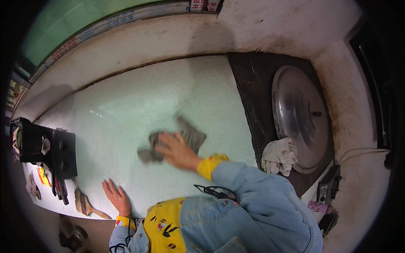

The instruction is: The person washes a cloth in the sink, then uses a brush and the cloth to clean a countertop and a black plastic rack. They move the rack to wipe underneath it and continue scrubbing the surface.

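Note:
Under my right hand lies a grey-brown cloth, pressed onto the pale green-white countertop. The hand and cloth are smeared by motion, with the fingers spread over the fabric and bunched folds showing on both sides. My left hand rests near the counter's front edge, fingers stretched out and nothing in them. Just left of it is a wooden-handled brush with its handle at the edge.
A black holder with items in it stands at the left. On the dark surface at right, a large round metal lid sits with a white cloth against its near rim. A wall bounds the back.

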`<state>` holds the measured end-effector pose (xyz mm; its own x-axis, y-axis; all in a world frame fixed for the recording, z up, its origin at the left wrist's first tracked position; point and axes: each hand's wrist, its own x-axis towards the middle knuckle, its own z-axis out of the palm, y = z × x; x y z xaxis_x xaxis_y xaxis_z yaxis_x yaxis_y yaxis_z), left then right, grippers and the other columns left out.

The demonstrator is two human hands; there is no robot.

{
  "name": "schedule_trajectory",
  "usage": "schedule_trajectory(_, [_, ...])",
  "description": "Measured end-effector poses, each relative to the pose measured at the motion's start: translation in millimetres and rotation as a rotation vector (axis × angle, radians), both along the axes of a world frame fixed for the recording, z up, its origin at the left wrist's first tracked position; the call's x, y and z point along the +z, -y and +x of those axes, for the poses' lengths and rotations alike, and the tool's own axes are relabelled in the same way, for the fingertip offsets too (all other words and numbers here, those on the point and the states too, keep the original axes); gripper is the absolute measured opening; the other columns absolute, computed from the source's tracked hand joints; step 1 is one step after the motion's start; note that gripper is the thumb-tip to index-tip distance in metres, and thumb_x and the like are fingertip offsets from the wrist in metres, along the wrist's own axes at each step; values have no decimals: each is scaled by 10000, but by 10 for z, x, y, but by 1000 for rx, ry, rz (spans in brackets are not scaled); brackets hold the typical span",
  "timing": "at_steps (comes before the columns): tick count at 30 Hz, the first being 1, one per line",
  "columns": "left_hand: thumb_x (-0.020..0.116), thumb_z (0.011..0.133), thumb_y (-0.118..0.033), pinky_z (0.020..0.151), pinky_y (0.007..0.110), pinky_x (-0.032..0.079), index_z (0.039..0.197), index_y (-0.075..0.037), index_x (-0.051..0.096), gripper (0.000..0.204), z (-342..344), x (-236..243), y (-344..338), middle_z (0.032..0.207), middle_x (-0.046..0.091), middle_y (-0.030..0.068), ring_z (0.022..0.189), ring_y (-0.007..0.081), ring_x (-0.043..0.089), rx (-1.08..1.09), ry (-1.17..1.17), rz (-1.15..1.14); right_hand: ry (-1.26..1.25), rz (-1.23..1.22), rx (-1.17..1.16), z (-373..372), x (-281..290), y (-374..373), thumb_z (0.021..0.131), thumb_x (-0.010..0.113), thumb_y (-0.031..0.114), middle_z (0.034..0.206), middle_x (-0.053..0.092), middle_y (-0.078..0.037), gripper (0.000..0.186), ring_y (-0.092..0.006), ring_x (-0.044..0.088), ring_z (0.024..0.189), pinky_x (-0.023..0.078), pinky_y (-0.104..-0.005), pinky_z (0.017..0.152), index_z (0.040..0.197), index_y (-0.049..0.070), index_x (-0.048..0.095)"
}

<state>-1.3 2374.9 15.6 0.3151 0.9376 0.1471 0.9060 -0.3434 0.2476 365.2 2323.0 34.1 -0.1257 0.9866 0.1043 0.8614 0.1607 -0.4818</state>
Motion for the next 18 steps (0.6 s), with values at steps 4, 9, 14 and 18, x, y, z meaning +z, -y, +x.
schedule_trajectory(4, [486, 889, -128, 1115, 455, 188, 1394, -34, 338, 535, -6, 25, -14, 1463, 252, 203, 1368, 374, 218, 12, -15, -38, 67, -140, 87, 344, 63, 676, 777, 669, 281, 1495, 277, -76, 602, -291, 199, 1401, 147, -550, 1113, 1340, 210, 468])
schedule_trajectory(9, [474, 892, -121, 1114, 450, 195, 1390, -39, 346, 520, 4, 22, -11, 1457, 262, 209, 1365, 372, 228, 18, -26, -29, 468, -146, -791, 2048, -46, 170, 873, 539, 359, 1451, 327, -150, 571, -283, 277, 1354, 187, -508, 1098, 1378, 130, 405])
schedule_trajectory(14, [478, 879, -114, 1114, 466, 189, 1396, -36, 335, 542, 35, 52, -36, 1459, 256, 213, 1367, 387, 215, 13, -31, -41, 483, -115, -636, 1439, -195, -701, 928, 430, 278, 1406, 409, -113, 453, -264, 307, 1334, 244, -437, 1080, 1351, 115, 446])
schedule_trajectory(18, [475, 878, -114, 1114, 461, 191, 1397, -44, 340, 541, 34, 43, -38, 1462, 254, 208, 1370, 382, 211, 20, -16, -38, 59, 31, 8, -165, -62, -234, 829, 570, 206, 1449, 353, -124, 512, -291, 281, 1369, 214, -541, 1090, 1329, 153, 472])
